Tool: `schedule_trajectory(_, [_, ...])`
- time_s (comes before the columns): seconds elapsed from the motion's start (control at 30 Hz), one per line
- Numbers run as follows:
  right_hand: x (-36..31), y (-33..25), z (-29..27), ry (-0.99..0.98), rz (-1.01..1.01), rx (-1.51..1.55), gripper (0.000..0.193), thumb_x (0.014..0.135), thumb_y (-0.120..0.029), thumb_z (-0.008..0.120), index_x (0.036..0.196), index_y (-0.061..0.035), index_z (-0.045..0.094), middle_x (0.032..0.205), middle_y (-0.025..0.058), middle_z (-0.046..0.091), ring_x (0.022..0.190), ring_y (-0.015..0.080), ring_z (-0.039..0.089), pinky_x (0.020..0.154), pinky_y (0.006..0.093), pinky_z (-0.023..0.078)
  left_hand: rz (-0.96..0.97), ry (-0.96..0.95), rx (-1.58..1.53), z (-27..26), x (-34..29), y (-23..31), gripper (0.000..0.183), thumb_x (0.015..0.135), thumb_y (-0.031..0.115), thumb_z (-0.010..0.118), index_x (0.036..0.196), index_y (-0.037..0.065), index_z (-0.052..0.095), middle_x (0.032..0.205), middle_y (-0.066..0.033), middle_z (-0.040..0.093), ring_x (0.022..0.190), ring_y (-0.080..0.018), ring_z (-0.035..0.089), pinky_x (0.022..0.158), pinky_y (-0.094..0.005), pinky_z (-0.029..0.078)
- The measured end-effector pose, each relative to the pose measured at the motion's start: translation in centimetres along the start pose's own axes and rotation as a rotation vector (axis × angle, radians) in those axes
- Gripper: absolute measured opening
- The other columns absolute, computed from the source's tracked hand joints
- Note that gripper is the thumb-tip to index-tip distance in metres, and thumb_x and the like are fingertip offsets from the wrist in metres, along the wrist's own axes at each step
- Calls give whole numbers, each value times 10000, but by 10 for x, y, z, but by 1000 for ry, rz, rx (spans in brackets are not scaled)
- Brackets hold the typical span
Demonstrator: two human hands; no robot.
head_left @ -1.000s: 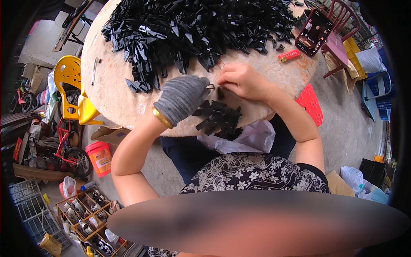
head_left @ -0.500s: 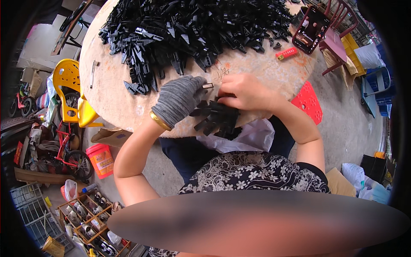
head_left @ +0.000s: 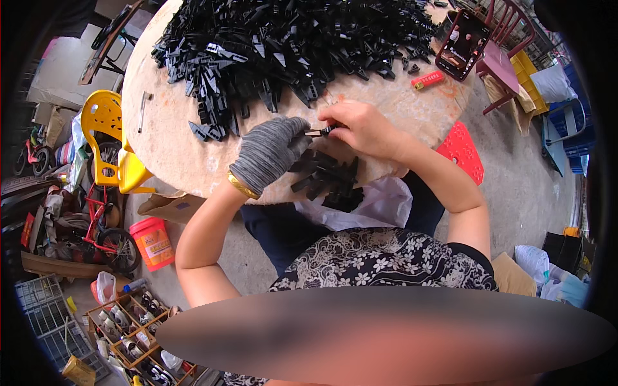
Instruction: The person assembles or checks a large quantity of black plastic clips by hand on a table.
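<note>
My left hand point(head_left: 271, 149), in a grey knitted glove, is closed on a small thin metal piece point(head_left: 314, 132) that pokes out past the fingertips. My bare right hand point(head_left: 367, 128) pinches a small black plastic part point(head_left: 329, 129) against the end of that metal piece. Fingers partly cover both pieces. Below the hands, a small pile of black plastic parts point(head_left: 328, 179) lies at the table's near edge. A large heap of similar black parts point(head_left: 277, 51) covers the far side of the round table point(head_left: 168, 154).
On the table's right are a phone point(head_left: 462, 46) and a small red item point(head_left: 427, 80); a thin metal tool point(head_left: 142, 114) lies at left. Around it stand a yellow chair point(head_left: 103, 119), a red stool point(head_left: 465, 154) and an orange bucket point(head_left: 153, 244). White plastic point(head_left: 380, 206) covers my lap.
My right hand has risen from the small pile with a black part and brought it to the metal piece. My left hand keeps its grip in nearly the same place.
</note>
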State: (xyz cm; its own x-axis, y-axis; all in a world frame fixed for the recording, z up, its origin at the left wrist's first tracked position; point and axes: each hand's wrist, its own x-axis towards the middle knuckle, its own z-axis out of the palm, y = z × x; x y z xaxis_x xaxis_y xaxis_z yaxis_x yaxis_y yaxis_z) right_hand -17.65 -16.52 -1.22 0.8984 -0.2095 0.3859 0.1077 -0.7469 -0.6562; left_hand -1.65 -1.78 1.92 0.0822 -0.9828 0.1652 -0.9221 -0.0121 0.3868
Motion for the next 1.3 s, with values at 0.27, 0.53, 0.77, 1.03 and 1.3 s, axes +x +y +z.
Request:
schedule_trajectory(0.27, [-1,8,5,59,-61,9,307,690,13,666,987,-20,594,865,120,621,806,279,602,762,353,470,24,26,3,6,0,-3,208,794,195,654,951,60,644,781,-121,618,702,-282,616,626,-361,490])
schedule_trajectory(0.53, [-7,8,6,140,-61,-81,194,707,-52,656,891,-48,595,826,96,599,822,300,562,747,369,457,10,-147,244,-6,13,14,182,801,243,614,891,85,630,761,-118,606,693,-297,608,617,-403,478])
schedule_trajectory(0.77, [-11,14,8,164,-132,-152,122,720,-104,649,797,-34,584,816,116,570,797,307,563,706,385,467,29,-296,317,-2,39,22,209,819,266,578,885,68,601,755,-135,625,692,-319,622,606,-425,484])
schedule_trajectory(1.03, [-12,9,7,167,-185,-356,82,733,-105,601,764,-34,574,782,95,543,776,274,567,693,358,458,69,-416,335,-6,60,33,156,768,143,607,870,26,620,776,-170,654,757,-309,651,654,-406,513])
schedule_trajectory(1.3, [-10,8,9,175,-186,-319,159,727,-177,639,795,-44,582,820,99,563,817,269,570,709,379,455,125,-433,334,5,60,24,248,755,220,657,878,17,585,773,-169,633,765,-334,620,675,-427,489])
